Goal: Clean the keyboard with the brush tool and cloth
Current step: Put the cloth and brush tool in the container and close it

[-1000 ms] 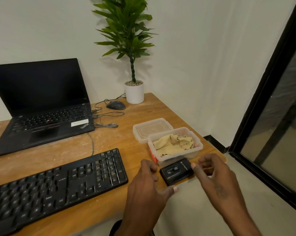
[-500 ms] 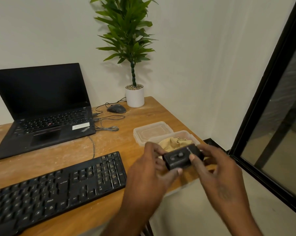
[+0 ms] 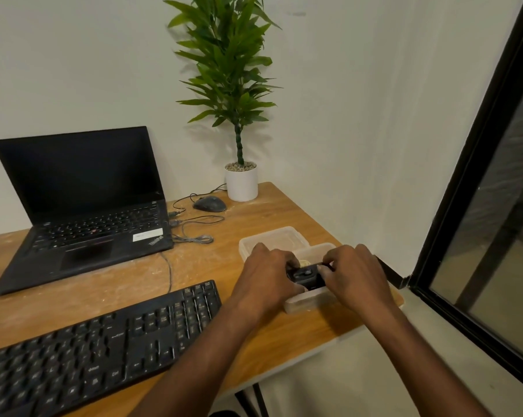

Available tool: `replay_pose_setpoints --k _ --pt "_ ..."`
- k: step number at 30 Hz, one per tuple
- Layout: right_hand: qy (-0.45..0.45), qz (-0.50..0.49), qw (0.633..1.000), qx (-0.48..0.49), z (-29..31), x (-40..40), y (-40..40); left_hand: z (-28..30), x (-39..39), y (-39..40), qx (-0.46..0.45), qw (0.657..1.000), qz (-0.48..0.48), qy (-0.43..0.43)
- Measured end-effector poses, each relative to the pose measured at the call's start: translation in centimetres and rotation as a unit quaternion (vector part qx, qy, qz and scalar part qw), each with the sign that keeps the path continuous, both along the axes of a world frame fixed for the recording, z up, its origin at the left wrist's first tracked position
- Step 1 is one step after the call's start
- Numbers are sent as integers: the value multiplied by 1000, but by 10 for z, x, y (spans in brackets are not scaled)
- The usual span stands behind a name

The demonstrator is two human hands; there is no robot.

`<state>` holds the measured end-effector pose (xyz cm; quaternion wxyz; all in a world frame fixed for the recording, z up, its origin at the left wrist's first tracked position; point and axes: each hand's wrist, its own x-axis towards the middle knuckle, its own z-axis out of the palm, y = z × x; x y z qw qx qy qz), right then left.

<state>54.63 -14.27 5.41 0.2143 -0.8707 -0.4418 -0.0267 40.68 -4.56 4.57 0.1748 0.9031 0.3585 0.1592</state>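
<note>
Over the clear plastic tub [image 3: 306, 302] at the desk's right edge, the small black boxy brush tool [image 3: 306, 276] sits between both my hands, lifted off the wood. Left hand [image 3: 266, 276] curls round its left end; right hand [image 3: 355, 276] pinches the right end, fingertips [image 3: 320, 267] pressed on the top face near a small slider. Bristles not showing, so I judge it unopened.

Risks from here:
- Tool is small and smooth. If I pull hard at it and the grip slips, it drops into the tub, or past the desk edge just beside it onto the floor.
- A scrap of tan cloth [image 3: 304, 262] shows in the tub under my fingers; a knock from my wrists could shove the tub off the edge, cloth with it.
- Tub's clear lid [image 3: 272, 240] lies just behind, touching or nearly, cannot tell.

Black full-size keyboard [image 3: 103, 341] lies to the left, untouched. Open black laptop [image 3: 85, 206], grey mouse [image 3: 209, 204] and white potted plant [image 3: 241, 182] stand well apart behind
</note>
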Motion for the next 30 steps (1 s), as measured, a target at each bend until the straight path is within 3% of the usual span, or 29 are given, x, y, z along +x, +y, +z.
replay_pose_setpoints --k 6,11,15,20,24,30 --pt "6 22 1000 -3 -8 11 5 -2 3 7 -18 999 -18 22" --pt "22 20 999 45 1 19 18 -3 -11 14 -64 982 78 -160" --pt "62 46 994 82 18 31 50 -7 -22 36 -156 936 202 -244" --pt "112 48 992 -25 16 53 105 -1 -18 50 -397 823 250 -320" --pt "136 68 982 -112 3 55 135 -3 -10 61 -448 772 264 -364" --pt "161 43 984 -61 5 50 138 -3 -6 63 -472 715 271 -438"
